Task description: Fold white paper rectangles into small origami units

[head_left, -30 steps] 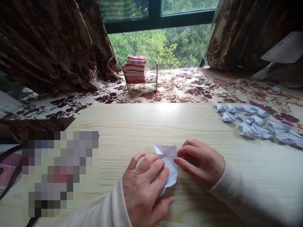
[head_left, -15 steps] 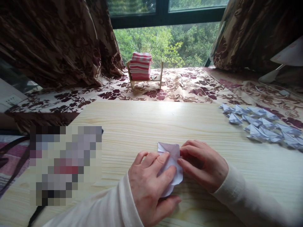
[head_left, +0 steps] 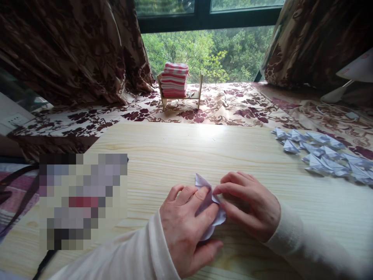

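Note:
A small white folded paper (head_left: 207,202) lies on the pale wooden table (head_left: 180,155) between my two hands. My left hand (head_left: 186,229) lies over its left part, with the fingers pressing down on it and the thumb below it. My right hand (head_left: 250,206) comes in from the right, and its curled fingertips pinch the paper's right edge. One pointed corner of the paper sticks up beyond my fingers. Both sleeves are cream-coloured.
Several folded white paper pieces (head_left: 320,157) lie in a row at the table's right edge. Beyond the table, a small wooden rack (head_left: 180,91) with stacked striped cloths stands on a flowered cloth under the window. A blurred patch (head_left: 83,200) covers the left of the table. Dark flowered curtains hang on both sides.
The paper's far flap has been folded over, so the flat top edge is now a single point. My right fingers have moved left onto the paper. The view shifted slightly.

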### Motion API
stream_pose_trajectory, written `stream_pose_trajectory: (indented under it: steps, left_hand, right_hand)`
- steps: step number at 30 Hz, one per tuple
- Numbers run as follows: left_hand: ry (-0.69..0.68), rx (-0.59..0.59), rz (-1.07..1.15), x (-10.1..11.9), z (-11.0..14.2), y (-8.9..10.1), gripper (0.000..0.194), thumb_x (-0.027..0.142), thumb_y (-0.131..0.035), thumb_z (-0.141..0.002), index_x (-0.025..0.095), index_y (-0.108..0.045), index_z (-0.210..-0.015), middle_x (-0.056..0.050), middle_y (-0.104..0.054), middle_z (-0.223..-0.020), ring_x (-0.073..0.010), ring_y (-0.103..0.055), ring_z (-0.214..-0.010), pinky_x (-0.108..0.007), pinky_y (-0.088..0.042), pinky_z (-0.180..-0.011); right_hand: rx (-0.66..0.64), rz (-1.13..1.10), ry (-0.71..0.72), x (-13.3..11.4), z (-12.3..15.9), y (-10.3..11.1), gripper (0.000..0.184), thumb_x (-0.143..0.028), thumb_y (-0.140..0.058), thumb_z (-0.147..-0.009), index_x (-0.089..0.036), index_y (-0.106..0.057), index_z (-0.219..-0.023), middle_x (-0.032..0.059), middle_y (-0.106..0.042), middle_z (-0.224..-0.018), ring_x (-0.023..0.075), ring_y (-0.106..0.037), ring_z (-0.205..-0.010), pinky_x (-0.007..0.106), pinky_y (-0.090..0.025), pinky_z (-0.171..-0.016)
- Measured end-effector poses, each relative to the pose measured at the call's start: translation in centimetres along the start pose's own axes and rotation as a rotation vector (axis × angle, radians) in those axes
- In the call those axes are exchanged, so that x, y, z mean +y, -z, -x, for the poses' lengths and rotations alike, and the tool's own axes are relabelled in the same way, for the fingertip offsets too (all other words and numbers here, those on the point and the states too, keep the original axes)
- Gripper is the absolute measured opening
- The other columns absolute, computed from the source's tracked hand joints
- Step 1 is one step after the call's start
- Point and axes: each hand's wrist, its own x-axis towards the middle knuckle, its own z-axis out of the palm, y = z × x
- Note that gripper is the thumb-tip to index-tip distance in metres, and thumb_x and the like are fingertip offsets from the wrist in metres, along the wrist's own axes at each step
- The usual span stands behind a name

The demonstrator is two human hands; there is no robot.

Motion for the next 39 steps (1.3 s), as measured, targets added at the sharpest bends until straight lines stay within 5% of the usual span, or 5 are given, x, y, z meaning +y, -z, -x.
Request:
stream_pose_trajectory:
  steps: [20, 30, 39]
  left_hand:
    - [-0.038, 0.148, 0.040, -0.2, 0.0, -0.4, 0.044, 0.031, -0.055, -0.073, 0.006, -0.056, -0.110, -0.014, -0.060, -0.112, -0.0273, -0.051, -0.100, -0.045, -0.038, -0.089]
    - [-0.020, 0.096, 0.012, -0.1, -0.1, -0.4, 0.045, 0.033, -0.052, -0.075, 0.012, -0.056, -0.114, -0.013, -0.057, -0.114, -0.0269, -0.049, -0.100, -0.045, -0.039, -0.086]
    - [0.007, 0.047, -0.005, 0.1, -0.2, -0.3, 0.039, 0.034, -0.051, -0.075, 0.015, -0.059, -0.109, -0.011, -0.056, -0.114, -0.0269, -0.047, -0.098, -0.045, -0.037, -0.085]
  right_hand:
    - [-0.042, -0.008, 0.134, 1.7, 0.3, 0.4, 0.044, -0.005, -0.043, -0.062, -0.024, -0.065, -0.095, 0.0047, -0.053, -0.080, 0.0170, -0.047, -0.072, 0.033, -0.036, -0.065]
    - [-0.079, 0.039, 0.151, 1.6, 0.1, 0.8, 0.036, -0.005, -0.043, -0.060, -0.021, -0.064, -0.085, 0.0046, -0.053, -0.077, 0.0166, -0.045, -0.070, 0.030, -0.035, -0.062]
    - [-0.077, 0.010, 0.111, 1.1, 0.0, 0.9, 0.026, -0.014, -0.046, -0.071, -0.022, -0.065, -0.088, 0.0048, -0.054, -0.078, 0.0162, -0.048, -0.071, 0.031, -0.038, -0.065]
